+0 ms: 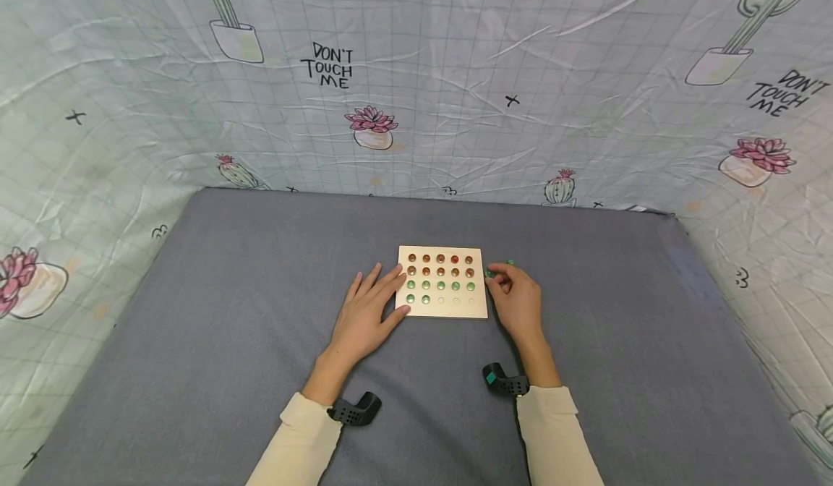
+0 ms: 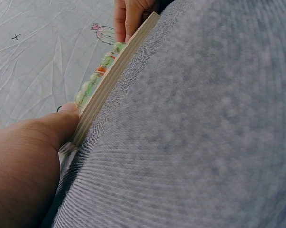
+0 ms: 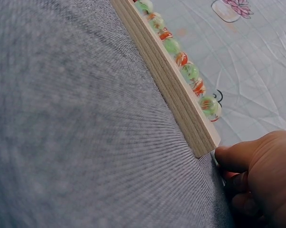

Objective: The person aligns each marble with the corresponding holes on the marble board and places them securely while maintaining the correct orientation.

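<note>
Thumb and forefinger of a person's right hand (image 1: 518,301) pinch a green marble (image 1: 489,274) just off the right edge of a pale wooden board (image 1: 449,311), the other fingers curled under. A second green marble (image 1: 510,262) sits just beyond the knuckles. Across the board, the left hand (image 1: 364,320) lies flat with fingers spread and straight — fingertips over the left edge, thumb at the near-left corner.

Between the hands, the board carries two far rows of amber marbles (image 1: 440,259), then a full row of green ones (image 1: 441,285); the nearest row holds two greens at left and three bare hollows at right. Gray cloth (image 1: 260,370) runs well out on every side, with ample room to left and right and a shorter stretch behind — up to a cactus-print sheet (image 1: 442,52) hanging along the far edge.
</note>
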The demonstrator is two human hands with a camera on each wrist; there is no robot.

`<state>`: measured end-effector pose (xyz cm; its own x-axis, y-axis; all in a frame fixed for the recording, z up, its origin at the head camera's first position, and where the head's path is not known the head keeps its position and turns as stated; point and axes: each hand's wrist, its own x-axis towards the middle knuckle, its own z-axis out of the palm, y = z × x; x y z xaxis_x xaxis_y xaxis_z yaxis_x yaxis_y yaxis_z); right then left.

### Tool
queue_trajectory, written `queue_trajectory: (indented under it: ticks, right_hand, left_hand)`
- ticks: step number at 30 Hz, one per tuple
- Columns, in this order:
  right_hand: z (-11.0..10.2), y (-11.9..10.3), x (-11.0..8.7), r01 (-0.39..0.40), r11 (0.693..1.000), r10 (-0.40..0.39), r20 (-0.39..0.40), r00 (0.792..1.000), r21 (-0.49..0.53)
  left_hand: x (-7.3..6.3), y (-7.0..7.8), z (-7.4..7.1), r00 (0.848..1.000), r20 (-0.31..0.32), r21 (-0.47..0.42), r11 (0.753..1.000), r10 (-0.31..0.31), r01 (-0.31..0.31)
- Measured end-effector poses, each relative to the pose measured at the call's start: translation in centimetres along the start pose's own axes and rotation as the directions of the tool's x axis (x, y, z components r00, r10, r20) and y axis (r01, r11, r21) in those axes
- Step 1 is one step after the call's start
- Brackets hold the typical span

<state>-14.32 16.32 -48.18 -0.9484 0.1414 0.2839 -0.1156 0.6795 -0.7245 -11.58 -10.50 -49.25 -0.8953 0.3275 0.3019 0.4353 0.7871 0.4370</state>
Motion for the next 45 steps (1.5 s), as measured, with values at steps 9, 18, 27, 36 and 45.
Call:
queue_trajectory:
  ticks: [9,18,27,36,45]
  right_hand:
    - [0.09,0.02,0.05,0.005,1.000,-0.005,0.001,1.000,-0.007]
    - [0.13,0.15,0.05,0.010,1.000,-0.010,0.001,1.000,-0.013]
    - [0.06,0.06,-0.05,0.025,1.000,-0.024,0.008,1.000,-0.020]
    - [-0.27,-0.16,-0.29,0.025,1.000,-0.025,0.026,0.999,-0.009]
    - [-0.57,-0.48,-0.36,0.044,0.999,-0.044,0.034,0.998,-0.005]
  left_hand:
    - [-0.05,0.01,0.02,1.000,-0.005,-0.008,1.000,0.000,0.000]
    - [-0.02,0.03,0.03,1.000,-0.001,-0.011,1.000,0.000,0.000]
    - [-0.09,-0.05,0.07,1.000,-0.007,-0.014,1.000,0.005,-0.005]
    - [-0.11,0.06,-0.03,1.000,-0.018,-0.015,1.000,0.020,-0.020]
    - [-0.12,0.07,-0.01,1.000,-0.023,-0.005,1.000,0.021,-0.021]
